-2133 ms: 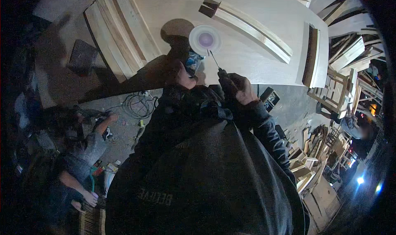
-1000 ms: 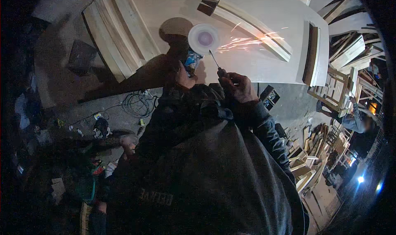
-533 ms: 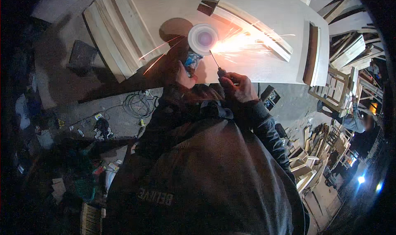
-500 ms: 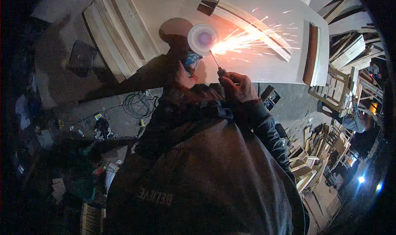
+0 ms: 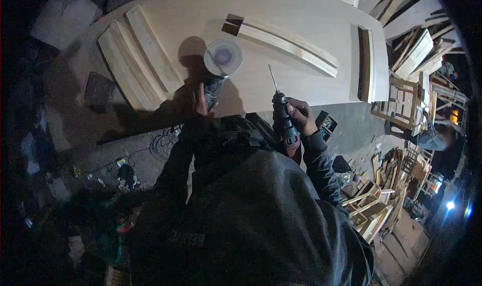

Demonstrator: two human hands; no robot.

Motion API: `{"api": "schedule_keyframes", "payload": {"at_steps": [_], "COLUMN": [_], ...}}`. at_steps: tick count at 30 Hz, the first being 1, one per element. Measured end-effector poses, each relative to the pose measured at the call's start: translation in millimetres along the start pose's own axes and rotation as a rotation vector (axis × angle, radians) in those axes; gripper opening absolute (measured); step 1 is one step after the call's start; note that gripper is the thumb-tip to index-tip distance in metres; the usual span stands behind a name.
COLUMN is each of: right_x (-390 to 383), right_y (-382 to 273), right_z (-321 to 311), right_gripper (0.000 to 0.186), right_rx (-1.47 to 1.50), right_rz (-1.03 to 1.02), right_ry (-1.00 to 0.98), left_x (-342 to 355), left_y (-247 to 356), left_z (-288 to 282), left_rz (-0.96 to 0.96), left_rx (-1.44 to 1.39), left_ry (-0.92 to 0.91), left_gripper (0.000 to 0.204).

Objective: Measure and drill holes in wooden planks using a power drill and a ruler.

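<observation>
Over the near edge of the pale worktop, my left hand [image 5: 202, 103] is closed around the dark body of an angle grinder [image 5: 215, 87]. Its round, pale disc [image 5: 223, 57] faces up and looks blurred. To its right, my right hand [image 5: 299, 116] grips a black power drill [image 5: 282, 113] with its fingers wrapped around the body. A thin metal bit [image 5: 272, 78] sticks out of the drill, pointing away from me. Bit and disc are apart, and no sparks show. Shadow hides part of my left fingers.
On the worktop [image 5: 281, 80] lie pale boards [image 5: 133, 60] at left, two narrow strips [image 5: 288, 47] by a dark notched block [image 5: 232, 25], and a dark-edged piece [image 5: 365, 65] at right. A cable [image 5: 163, 143] lies on the floor. A person [image 5: 434, 140] stands at far right beside a wooden frame [image 5: 401, 103] and scrap wood.
The orange sparks have stopped. My right hand has drawn the bit away from the grinder's disc, and the drill's body now shows. The grinder has shifted left and slightly nearer.
</observation>
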State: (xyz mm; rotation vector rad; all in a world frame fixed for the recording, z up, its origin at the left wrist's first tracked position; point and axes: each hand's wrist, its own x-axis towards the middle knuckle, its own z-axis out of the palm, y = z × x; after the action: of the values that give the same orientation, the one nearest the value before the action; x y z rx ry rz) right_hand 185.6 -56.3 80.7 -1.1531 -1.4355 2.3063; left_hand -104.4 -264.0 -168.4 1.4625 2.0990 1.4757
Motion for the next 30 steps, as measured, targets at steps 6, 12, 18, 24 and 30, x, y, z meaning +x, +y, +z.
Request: {"api": "schedule_keyframes", "payload": {"at_steps": [6,12,18,24,30], "right_x": [-13,-12,-21,-30,-39], "right_y": [-5,-8,-16,-15,-18], "right_z": [1,0,-2,-6,-6], "right_gripper": [0.041,0.047,0.035,0.034,0.030], "right_rx": [0.060,0.020,0.005,0.033,0.057], "right_rz": [-0.084,-0.137,-0.163,-0.210,-0.270], "right_ry": [0.027,-0.036,-0.077,-0.035,-0.017], "left_x": [13,10,11,2,3], "left_y": [58,26,46,86,106], "left_z": [-74,-90,-112,-68,-62], "left_rz": [0.230,0.478,0.297,0.182,-0.173], "left_rx": [0.570,0.633,0.691,0.484,0.473], "left_ry": [-0.191,-0.284,-0.618,-0.260,-0.278], "left_gripper": [0.067,0.061,0.066,0.074,0.076]}}
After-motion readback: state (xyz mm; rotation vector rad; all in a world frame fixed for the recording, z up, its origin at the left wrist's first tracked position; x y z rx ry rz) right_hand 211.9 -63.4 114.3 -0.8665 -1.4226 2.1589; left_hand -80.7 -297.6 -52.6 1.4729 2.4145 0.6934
